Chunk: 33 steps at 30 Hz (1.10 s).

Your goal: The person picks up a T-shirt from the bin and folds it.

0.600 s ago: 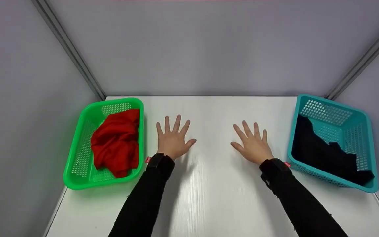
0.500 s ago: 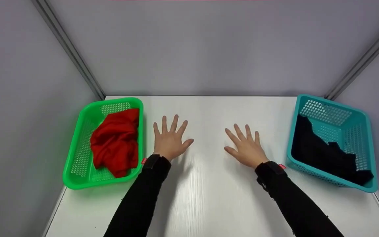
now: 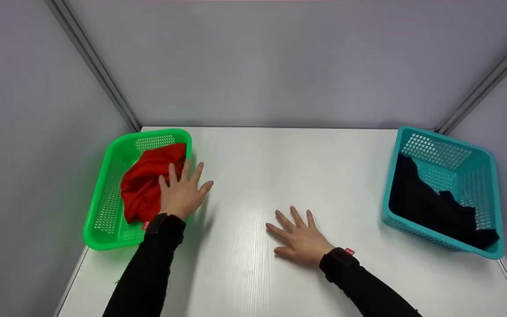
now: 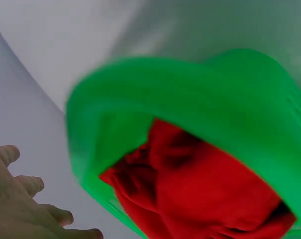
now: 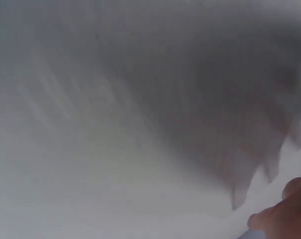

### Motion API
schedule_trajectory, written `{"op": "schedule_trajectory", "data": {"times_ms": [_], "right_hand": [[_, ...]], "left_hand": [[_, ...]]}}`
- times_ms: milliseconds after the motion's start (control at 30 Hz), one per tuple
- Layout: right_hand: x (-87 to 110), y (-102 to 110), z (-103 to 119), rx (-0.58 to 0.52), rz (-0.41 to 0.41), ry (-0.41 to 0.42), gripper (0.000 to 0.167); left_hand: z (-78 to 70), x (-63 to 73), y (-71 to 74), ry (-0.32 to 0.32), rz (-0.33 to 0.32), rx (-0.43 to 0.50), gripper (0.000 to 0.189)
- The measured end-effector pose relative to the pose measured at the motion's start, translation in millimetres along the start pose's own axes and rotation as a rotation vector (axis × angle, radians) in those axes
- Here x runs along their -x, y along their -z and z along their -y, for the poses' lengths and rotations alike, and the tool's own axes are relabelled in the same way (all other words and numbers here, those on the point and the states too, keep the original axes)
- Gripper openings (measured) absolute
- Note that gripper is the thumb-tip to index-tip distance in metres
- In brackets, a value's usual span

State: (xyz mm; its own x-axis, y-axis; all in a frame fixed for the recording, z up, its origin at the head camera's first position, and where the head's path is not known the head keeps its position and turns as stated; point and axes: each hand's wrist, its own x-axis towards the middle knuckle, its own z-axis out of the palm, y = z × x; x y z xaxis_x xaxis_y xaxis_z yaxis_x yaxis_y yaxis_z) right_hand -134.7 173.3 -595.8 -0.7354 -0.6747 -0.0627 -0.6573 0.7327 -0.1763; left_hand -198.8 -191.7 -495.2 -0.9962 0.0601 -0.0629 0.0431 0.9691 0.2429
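Note:
In the head view my left hand (image 3: 181,192), fingers spread, overlaps the right side of the green basket (image 3: 96,193). Crumpled red cloth (image 3: 141,189) lies inside that basket, partly covered by the hand. The left wrist view shows the same red cloth (image 4: 205,189) below the green rim (image 4: 155,82), with my fingertips off at the lower left. My right hand (image 3: 304,242) spreads its fingers low over the white tabletop (image 3: 244,176), holding nothing. Its shadow falls on the surface in the right wrist view, where a fingertip (image 5: 284,214) shows at the lower right.
A teal basket (image 3: 453,174) with black cloth (image 3: 429,207) in it stands at the right side of the table. Grey panels (image 3: 280,66) rise behind the table and at both sides. White tabletop lies between the two baskets.
My left hand has moved left, from beside the green basket to over its right edge. The right hand has come left and nearer to me. The baskets stay where they were.

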Motion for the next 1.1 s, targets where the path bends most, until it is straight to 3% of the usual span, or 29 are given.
{"op": "schedule_trajectory", "data": {"times_ms": [167,300,433,500,567,667,767,900,1000,1100], "right_hand": [[6.2,-14,2,0.029,0.009,-0.011,0.069],[6.8,-19,1,0.043,-0.007,-0.001,0.069],[6.7,-19,-1,0.007,0.012,0.012,0.069],[6.7,-18,-1,-0.003,0.028,0.013,0.070],[6.2,-18,-2,0.003,0.044,0.010,0.070],[4.7,-17,-3,0.013,0.071,0.001,0.071],[2.9,-16,-3,0.003,0.097,-0.012,0.071],[1.0,-17,-3,-0.017,0.116,-0.032,0.072],[0.3,-18,-5,-0.018,0.109,-0.034,0.072],[1.4,-17,-5,-0.014,0.087,-0.021,0.072]], "left_hand": [[32.4,5.3,7.6,0.126,0.102,0.109,0.074],[50.8,12.7,15.2,0.217,0.242,0.163,0.075],[62.6,20.9,19.1,0.226,0.386,0.135,0.080],[67.3,23.0,17.0,0.200,0.397,0.096,0.081],[70.9,23.6,13.3,0.178,0.363,0.069,0.074],[74.4,22.3,10.7,0.135,0.285,0.020,0.047],[76.3,19.2,12.7,0.113,0.272,0.000,0.024],[82.0,14.7,14.9,0.086,0.261,0.027,0.013],[86.7,10.8,18.7,0.063,0.147,0.094,0.007],[83.8,4.0,31.9,0.081,-0.041,0.194,0.020]]}}
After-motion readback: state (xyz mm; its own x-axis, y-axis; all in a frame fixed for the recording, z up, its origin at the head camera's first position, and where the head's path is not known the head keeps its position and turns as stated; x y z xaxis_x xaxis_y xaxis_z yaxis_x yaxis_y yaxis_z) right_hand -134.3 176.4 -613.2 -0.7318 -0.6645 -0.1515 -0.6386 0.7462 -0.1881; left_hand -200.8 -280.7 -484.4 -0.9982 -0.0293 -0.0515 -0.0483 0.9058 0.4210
